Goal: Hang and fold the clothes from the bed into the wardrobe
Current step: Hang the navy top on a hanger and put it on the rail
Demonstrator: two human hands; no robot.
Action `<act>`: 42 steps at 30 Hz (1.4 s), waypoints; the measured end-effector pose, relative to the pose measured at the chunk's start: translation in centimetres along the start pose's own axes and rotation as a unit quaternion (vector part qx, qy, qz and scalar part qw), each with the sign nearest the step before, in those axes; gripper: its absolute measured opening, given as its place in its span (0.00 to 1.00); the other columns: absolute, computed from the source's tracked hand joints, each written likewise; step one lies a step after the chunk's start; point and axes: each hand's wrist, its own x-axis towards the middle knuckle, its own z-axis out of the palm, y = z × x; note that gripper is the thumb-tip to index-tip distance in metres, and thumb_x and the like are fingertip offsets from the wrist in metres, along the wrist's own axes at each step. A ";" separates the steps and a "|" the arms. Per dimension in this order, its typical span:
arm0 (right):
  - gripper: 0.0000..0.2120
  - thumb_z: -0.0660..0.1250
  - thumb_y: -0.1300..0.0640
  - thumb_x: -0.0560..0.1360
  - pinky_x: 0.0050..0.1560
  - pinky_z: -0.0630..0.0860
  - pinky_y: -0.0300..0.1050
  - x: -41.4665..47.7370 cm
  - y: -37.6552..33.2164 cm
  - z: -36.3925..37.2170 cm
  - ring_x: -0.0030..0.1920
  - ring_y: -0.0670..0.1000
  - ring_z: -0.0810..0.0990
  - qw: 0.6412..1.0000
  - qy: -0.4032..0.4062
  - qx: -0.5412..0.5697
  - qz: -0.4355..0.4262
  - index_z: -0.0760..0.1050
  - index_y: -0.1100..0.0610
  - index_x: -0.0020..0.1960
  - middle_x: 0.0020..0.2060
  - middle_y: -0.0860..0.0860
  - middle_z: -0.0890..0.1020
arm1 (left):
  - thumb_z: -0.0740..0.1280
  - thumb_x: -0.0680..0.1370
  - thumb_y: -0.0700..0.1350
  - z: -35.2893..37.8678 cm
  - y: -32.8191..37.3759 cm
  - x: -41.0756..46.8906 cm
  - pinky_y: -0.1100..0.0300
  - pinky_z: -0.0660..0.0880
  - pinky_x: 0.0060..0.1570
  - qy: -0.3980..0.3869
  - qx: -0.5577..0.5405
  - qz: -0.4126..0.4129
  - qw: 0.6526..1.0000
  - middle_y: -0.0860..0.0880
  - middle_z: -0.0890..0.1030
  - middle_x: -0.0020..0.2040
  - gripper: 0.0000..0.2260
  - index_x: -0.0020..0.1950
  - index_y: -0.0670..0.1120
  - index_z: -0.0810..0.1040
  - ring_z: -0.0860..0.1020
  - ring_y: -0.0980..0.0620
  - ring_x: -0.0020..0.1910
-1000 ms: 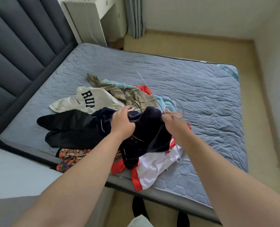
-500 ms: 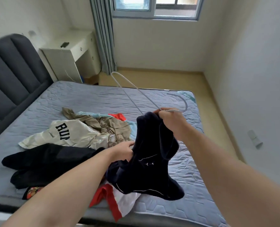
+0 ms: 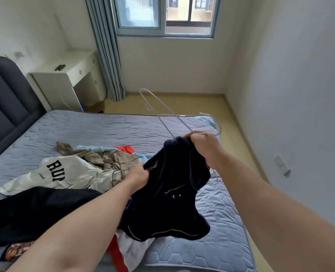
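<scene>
A dark navy garment (image 3: 170, 197) with thin white piping hangs above the bed (image 3: 96, 130). My right hand (image 3: 206, 148) grips its top edge together with a clear plastic hanger (image 3: 162, 110), whose arm sticks up to the left and whose hook curls right. My left hand (image 3: 138, 176) pinches the garment's left edge lower down. On the mattress lies a pile: a cream shirt printed "RUN" (image 3: 58, 173), a khaki piece (image 3: 107, 158), a light blue piece (image 3: 88, 148), a black garment (image 3: 31, 211), a red-and-white one (image 3: 131, 250) and a patterned one (image 3: 15, 250).
A dark padded headboard (image 3: 3, 99) stands at the left. Behind it is a white desk (image 3: 68, 79) with a small dark object, then grey-blue curtains (image 3: 107, 52) and a window (image 3: 164, 14). Bare floor (image 3: 182, 103) runs beyond the bed and along the right wall.
I have lifted the navy garment and hanger off the pile. My head has tilted up, bringing the window and desk into view. My left hand shifted to the garment's left edge.
</scene>
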 end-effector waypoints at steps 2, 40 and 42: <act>0.18 0.58 0.63 0.66 0.47 0.80 0.46 0.2 0.6 -1.3 0.45 0.53 0.84 0.999 0.040 -0.003 0.011 0.86 0.52 0.39 0.38 0.50 0.86 | 0.63 0.82 0.46 -2.6 1.9 0.8 0.52 0.71 0.49 0.065 0.040 0.046 0.996 0.38 0.81 0.54 0.06 0.55 0.44 0.74 0.79 0.37 0.56; 0.13 0.59 0.69 0.71 0.42 0.64 0.44 5.1 -4.2 2.7 0.41 0.58 0.71 0.956 0.209 -0.170 -0.119 0.62 0.52 0.37 0.33 0.47 0.71 | 0.62 0.79 0.37 -15.1 6.9 -2.6 0.50 0.71 0.62 0.053 0.460 0.212 0.861 0.48 0.73 0.61 0.22 0.67 0.58 0.78 0.70 0.43 0.62; 0.14 0.60 0.69 0.70 0.41 0.64 0.42 5.6 -4.7 2.1 0.41 0.57 0.71 0.955 0.206 -0.178 -0.119 0.62 0.52 0.35 0.33 0.47 0.71 | 0.63 0.78 0.40 -14.6 5.1 -2.4 0.50 0.72 0.61 0.035 0.466 0.185 0.865 0.50 0.74 0.61 0.23 0.69 0.62 0.75 0.72 0.45 0.62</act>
